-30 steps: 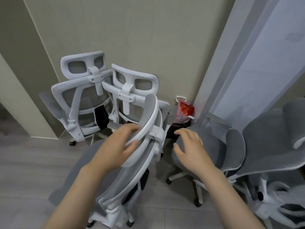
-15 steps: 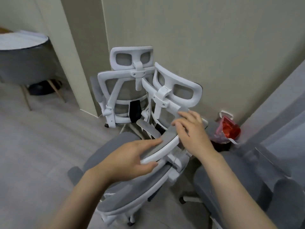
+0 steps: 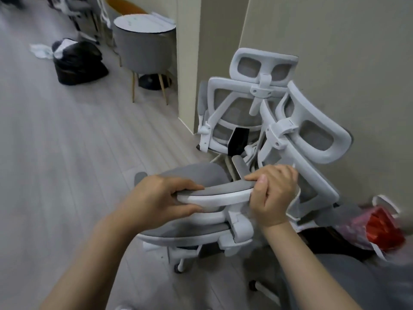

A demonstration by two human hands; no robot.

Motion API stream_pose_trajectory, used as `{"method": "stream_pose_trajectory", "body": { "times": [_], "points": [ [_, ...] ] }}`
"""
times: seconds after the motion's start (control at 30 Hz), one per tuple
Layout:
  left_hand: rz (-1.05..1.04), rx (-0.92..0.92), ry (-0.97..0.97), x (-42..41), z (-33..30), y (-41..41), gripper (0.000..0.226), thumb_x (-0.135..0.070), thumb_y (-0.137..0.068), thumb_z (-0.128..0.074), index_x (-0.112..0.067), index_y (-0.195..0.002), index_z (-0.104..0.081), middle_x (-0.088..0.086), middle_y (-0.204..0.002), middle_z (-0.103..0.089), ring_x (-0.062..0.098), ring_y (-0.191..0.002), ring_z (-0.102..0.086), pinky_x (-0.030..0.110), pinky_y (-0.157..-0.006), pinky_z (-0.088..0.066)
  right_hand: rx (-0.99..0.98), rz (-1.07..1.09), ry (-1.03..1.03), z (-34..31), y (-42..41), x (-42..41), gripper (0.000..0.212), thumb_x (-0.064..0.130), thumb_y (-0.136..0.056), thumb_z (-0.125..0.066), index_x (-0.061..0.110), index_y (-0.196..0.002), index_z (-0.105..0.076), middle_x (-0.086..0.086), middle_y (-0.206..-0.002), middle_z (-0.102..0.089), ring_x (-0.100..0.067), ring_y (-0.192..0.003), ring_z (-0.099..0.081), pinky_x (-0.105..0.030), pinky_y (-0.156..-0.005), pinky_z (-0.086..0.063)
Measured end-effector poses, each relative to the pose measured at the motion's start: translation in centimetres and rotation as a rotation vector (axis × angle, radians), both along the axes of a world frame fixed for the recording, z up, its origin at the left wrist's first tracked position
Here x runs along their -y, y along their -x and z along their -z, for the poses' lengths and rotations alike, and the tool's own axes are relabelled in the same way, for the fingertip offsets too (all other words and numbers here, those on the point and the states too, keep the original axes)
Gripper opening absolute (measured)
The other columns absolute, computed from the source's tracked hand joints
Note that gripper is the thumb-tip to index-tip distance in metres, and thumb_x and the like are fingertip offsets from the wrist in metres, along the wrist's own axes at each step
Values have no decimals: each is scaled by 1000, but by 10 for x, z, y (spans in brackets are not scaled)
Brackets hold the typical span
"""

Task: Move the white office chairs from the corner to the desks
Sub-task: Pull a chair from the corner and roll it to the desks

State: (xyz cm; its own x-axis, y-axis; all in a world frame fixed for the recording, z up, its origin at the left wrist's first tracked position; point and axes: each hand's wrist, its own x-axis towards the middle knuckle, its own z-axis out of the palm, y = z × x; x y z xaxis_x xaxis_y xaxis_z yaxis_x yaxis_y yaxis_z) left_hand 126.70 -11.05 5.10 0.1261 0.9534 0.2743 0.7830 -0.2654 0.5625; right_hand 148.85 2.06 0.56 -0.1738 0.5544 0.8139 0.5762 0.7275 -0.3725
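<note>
Both hands now grip the headrest point(image 3: 214, 194) of the nearest chair point(image 3: 190, 233): the left hand point(image 3: 161, 201) curls around its left end, and the right hand point(image 3: 271, 195), half a second ago only touching it, now closes on the right end. The chair stands near two other chairs point(image 3: 257, 113) in the corner. A stool point(image 3: 143, 48) and black bag point(image 3: 78, 61) have come into view.

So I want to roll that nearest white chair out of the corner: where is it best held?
By the headrest, from behind the back. It is a long curved bar at the chair's top, and both the left hand and the right hand wrap its two ends, which probably steers the castors well.
</note>
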Motion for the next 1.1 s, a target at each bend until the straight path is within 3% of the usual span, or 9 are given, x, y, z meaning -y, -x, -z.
{"method": "stream_pose_trajectory", "body": {
  "times": [0.1,0.2,0.37,0.57,0.8,0.93,1.1],
  "points": [
    [-104,24,17,20,0,21,44,-64,-74,-60,-35,-106,-70,-41,-78,-52,-16,-77,-55,0,-67,-37,8,-28,-31,1,28,11,44,19,-90,-34,15,-58,-64,3,-61,-60,-18,-65,-50,-31,-79,-32],
    [-195,46,62,43,3,48,46,-66,-72,-58,-39,-108,-67,-34,-90,-62,-9,-87,-60,7,-71,-43,36,-77,-57,2,61,22,39,20,-88,-37,17,-60,-64,5,-62,-59,-14,-67,-47,-28,-77,-29],
    [-349,104,13,82,10,97,40,-65,-77,-62,-38,-105,-66,-28,-99,-63,1,-92,-61,12,-76,-44,94,-216,-105,4,123,43,35,23,-88,-38,21,-68,-66,7,-67,-61,-15,-68,-46,-30,-73,-31],
    [-681,136,-205,136,28,150,25,-40,-91,-46,-24,-94,-65,-15,-90,-59,10,-90,-56,24,-78,-42,134,-429,-127,8,219,84,29,25,-87,-42,21,-82,-70,6,-80,-65,-19,-73,-54,-37,-73,-36],
    [-975,-164,-397,180,36,236,25,-24,-90,-42,-19,-76,-62,-10,-76,-57,18,-76,-53,34,-74,-37,173,-628,-175,7,344,132,39,30,-93,-37,20,-87,-74,7,-86,-68,-15,-79,-52,-28,-80,-28],
    [-1104,-222,-545,207,49,289,30,-21,-88,-42,-15,-73,-68,-5,-71,-60,23,-68,-53,36,-69,-36,180,-781,-168,7,415,149,41,32,-96,-35,18,-91,-73,5,-90,-69,-16,-82,-55,-25,-83,-29],
    [-1227,-273,-565,247,52,364,31,-23,-88,-41,-16,-74,-68,-5,-70,-60,21,-67,-51,35,-69,-36,170,-918,-125,6,507,179,41,34,-99,-33,17,-94,-70,5,-92,-66,-18,-84,-54,-26,-85,-30]
  ]
}}
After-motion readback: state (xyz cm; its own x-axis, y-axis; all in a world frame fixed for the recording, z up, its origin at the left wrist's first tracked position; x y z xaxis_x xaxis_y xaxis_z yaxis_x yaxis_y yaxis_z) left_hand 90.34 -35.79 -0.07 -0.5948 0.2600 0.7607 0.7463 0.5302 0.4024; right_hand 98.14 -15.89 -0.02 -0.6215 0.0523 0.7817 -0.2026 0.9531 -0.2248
